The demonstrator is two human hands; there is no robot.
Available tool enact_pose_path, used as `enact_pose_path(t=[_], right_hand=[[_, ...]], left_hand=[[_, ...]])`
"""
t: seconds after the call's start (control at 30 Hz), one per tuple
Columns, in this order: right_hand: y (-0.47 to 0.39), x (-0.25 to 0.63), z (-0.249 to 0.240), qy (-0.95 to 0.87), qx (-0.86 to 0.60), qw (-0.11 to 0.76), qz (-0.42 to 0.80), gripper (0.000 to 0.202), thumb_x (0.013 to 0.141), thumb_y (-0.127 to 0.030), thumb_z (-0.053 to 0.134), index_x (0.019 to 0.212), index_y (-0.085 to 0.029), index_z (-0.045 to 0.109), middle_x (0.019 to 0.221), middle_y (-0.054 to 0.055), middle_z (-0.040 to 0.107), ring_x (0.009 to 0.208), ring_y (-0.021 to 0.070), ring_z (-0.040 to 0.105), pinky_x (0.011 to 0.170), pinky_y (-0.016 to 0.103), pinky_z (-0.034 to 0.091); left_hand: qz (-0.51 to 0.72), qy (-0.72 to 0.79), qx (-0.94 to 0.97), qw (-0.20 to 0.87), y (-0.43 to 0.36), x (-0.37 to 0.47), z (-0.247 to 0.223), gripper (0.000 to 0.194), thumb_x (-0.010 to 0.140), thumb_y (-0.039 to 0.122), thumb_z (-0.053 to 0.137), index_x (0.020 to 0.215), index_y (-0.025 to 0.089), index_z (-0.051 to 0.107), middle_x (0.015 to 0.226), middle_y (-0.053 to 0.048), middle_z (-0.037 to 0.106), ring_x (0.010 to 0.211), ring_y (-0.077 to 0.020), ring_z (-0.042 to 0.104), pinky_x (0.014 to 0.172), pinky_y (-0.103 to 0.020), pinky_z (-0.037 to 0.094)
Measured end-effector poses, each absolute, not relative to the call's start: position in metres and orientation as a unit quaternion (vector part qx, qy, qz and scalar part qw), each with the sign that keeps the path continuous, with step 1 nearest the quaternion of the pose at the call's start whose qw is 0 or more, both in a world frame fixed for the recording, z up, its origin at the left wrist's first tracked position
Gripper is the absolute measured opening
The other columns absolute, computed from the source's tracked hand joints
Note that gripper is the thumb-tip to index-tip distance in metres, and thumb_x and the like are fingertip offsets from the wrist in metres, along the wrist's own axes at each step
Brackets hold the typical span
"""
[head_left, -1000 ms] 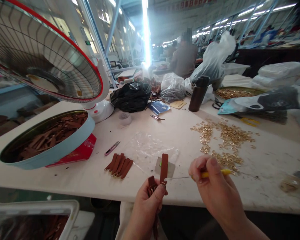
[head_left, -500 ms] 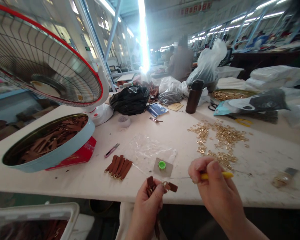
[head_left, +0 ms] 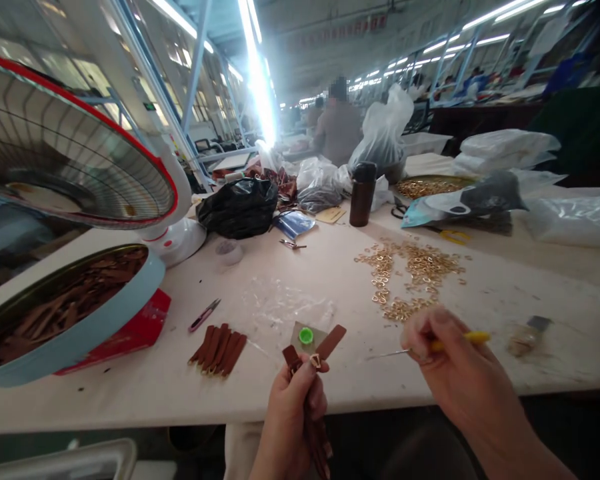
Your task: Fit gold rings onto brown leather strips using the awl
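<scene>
My left hand (head_left: 293,400) is closed on several brown leather strips (head_left: 331,343), one of them threaded with a small gold ring (head_left: 315,361) at the thumb tip. To the right, my right hand (head_left: 455,357) grips a yellow-handled tool (head_left: 475,337), whose thin metal shaft points left, apart from the strips. Just beyond my left hand sits a green cap (head_left: 306,335) on a small grey plate. A row of brown strips with rings (head_left: 217,351) lies to the left. Loose gold rings (head_left: 420,263) are spread on the table beyond my right hand.
At left stand a fan (head_left: 165,233) and a round tin of brown pieces (head_left: 145,283) on a red box. Pink-handled snips (head_left: 204,315) lie nearby. Further back are a black bag (head_left: 240,205), a dark bottle (head_left: 363,197) and plastic bags. A person (head_left: 337,123) is in the distance.
The view has shifted right. My right hand has moved right, away from my left, and the tool's thin shaft now shows. The strip at my left thumb now points up and right.
</scene>
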State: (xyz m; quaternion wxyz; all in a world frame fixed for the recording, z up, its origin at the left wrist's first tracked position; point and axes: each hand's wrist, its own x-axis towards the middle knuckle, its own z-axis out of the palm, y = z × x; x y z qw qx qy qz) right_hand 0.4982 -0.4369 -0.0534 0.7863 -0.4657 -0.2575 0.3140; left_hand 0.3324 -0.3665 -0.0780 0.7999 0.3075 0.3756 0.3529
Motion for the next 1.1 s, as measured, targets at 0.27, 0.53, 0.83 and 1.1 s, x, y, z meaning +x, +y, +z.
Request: enact_pose_path(t=[0.27,0.53,0.83,1.1], right_hand=[[-0.439,0.465,-0.072,-0.384,-0.52,0.587,0.487,0.053,0.082,-0.062,0.041,0.057,-0.017,0.048,0.047,-0.004,0.041,0.046,0.0104,0.03,0.047,0.024,0.023],[-0.454,0.459,-0.053,-0.413,-0.549,0.595,0.417,0.037,0.082,-0.047,0.047,0.058,-0.019,0.044,0.046,-0.006,0.037,0.044,0.01,0.032,0.045,0.023,0.027],[-0.475,0.449,-0.04,-0.538,-0.601,0.556,0.201,0.028,0.084,-0.028,0.046,0.058,-0.018,0.051,0.052,-0.003,0.047,0.048,0.0128,0.044,0.045,0.023,0.033],[-0.477,0.442,-0.037,-0.547,-0.585,0.554,0.229,0.029,0.085,-0.029,0.045,0.058,-0.019,0.05,0.05,-0.003,0.045,0.046,0.0123,0.042,0.044,0.023,0.032]], left_hand=[[0.317,0.322,0.3,0.84,-0.388,0.333,-0.045,0.024,0.062,0.029,0.073,0.067,0.012,0.056,0.05,0.005,0.049,0.034,0.0008,0.026,0.034,-0.013,0.016],[0.331,0.349,0.416,0.772,-0.41,0.321,-0.049,0.038,0.056,0.04,0.077,0.072,0.016,0.053,0.047,0.007,0.05,0.032,-0.0004,0.029,0.034,-0.015,0.016],[0.342,0.393,0.441,0.731,-0.421,0.313,-0.042,0.042,0.051,0.041,0.079,0.076,0.014,0.059,0.056,0.0,0.061,0.036,-0.0014,0.032,0.037,-0.017,0.015],[0.329,0.41,0.429,0.734,-0.426,0.313,-0.034,0.039,0.054,0.042,0.075,0.073,0.014,0.056,0.051,0.003,0.056,0.033,-0.001,0.029,0.036,-0.016,0.015]])
